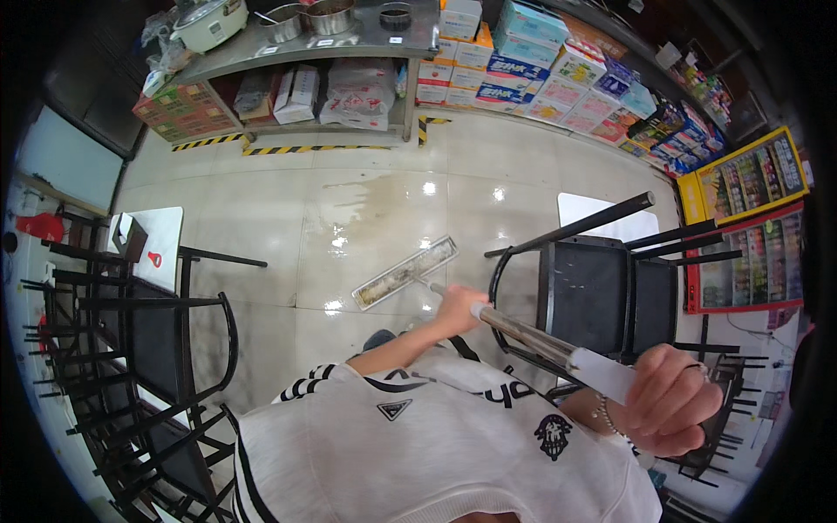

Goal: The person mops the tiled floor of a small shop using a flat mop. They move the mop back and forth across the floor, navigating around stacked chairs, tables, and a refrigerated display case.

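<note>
My left hand point(460, 310) is closed around the lower part of a metal mop pole point(523, 331). At the pole's upper end, my right hand point(673, 400) grips the white handle sleeve point(603, 376); a ring and a bracelet are on this hand and wrist. The pole runs down to a long, flat, rectangular mop head point(405, 273), which lies slantwise on the tiled floor. Its upper face looks stained and dirty. Beyond the mop head, a brownish wet patch point(369, 196) spreads over shiny pale tiles.
Black chairs point(584, 287) stand upended or stacked on the right, and more chairs point(153, 346) on the left beside a white table point(171, 229). Ahead is a steel counter point(366, 33) with pots; stacked boxes point(503, 72) line the back right. Display shelves point(745, 176) stand far right.
</note>
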`<state>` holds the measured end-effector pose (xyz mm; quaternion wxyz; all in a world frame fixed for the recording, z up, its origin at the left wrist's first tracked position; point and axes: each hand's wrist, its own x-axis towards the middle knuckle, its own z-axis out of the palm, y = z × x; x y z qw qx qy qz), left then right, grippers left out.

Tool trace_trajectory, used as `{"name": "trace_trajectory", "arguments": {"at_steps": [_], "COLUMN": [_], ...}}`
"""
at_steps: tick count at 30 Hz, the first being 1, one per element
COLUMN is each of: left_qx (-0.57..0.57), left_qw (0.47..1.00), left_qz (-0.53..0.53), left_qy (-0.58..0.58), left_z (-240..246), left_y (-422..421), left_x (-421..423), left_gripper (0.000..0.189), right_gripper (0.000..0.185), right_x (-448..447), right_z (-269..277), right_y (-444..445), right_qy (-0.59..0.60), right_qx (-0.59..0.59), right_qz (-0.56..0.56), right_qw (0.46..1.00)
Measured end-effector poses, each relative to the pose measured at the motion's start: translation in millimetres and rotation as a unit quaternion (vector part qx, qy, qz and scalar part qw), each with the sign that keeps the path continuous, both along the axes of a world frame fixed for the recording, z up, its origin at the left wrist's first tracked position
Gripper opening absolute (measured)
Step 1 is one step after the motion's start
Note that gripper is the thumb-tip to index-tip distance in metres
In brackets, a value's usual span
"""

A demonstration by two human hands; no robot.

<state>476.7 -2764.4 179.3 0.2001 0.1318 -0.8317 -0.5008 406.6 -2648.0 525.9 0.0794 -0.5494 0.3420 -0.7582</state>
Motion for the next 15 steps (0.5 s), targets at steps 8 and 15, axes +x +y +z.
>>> {"name": "trace_trajectory", "arguments": {"at_steps": [8, 15], "left_qx": [0.041, 0.023], "left_qw": [0.979, 0.966], "left_qz": [0.195, 0.25], "left_qy": [0.042, 0.054], "left_z": [-23, -54], "left_y": [-87, -188], "left_x": [-31, -58], "left_gripper": [0.029, 0.033], "right_gripper": [0.027, 0.038], "right_x": [-23, -45], "right_z": [-23, -46], "right_y": [-96, -207], "right_qy": [0.152, 0.17], "right_qx": [0.03, 0.058], "right_qz": [0.374, 0.562], "right_qw": [0.914, 0.807]}}
